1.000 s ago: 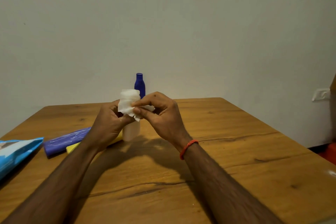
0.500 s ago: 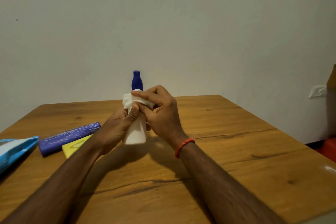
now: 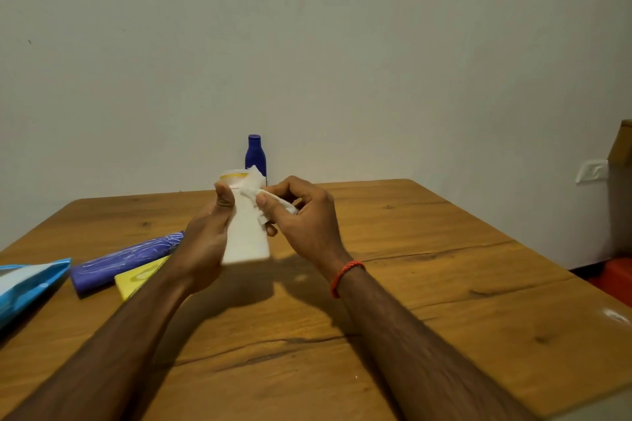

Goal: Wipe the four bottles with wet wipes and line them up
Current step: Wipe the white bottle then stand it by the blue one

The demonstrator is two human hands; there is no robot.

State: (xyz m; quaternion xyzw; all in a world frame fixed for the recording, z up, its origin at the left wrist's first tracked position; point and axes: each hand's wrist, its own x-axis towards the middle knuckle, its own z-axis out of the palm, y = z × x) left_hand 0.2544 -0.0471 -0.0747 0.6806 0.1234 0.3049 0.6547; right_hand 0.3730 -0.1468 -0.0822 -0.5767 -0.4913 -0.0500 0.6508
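Your left hand [image 3: 205, 243] is wrapped around the white bottle [image 3: 247, 232], thumb pressed high on its side just under the cap, and it holds the bottle raised a little above the tabletop [image 3: 427, 284], roughly over the middle and nearer the far edge. The bottle stands almost upright, leaning slightly, and a yellow band shows around its cap [image 3: 234, 176] (the rest of the label side is turned away from you). Your right hand [image 3: 304, 219] pinches a crumpled white wet wipe [image 3: 254, 188] between thumb and fingers and presses it against the bottle's upper right shoulder, so the wipe touches the bottle just below the cap. An orange thread bracelet [image 3: 345, 275] sits on your right wrist.

Behind the white bottle, at the far edge of the tabletop against the wall, the dark blue bottle [image 3: 254, 155] stands upright, partly hidden by the cap and the wipe. Toward the left edge, a purple bottle [image 3: 126, 260] lies on its side, and a yellow bottle [image 3: 140, 278] lies just beside it on the near side, its far end covered by your left wrist; whether the two touch is hard to tell. Further left, at the left edge, the blue wet-wipe pack [image 3: 30, 284] lies flat and runs out of view.
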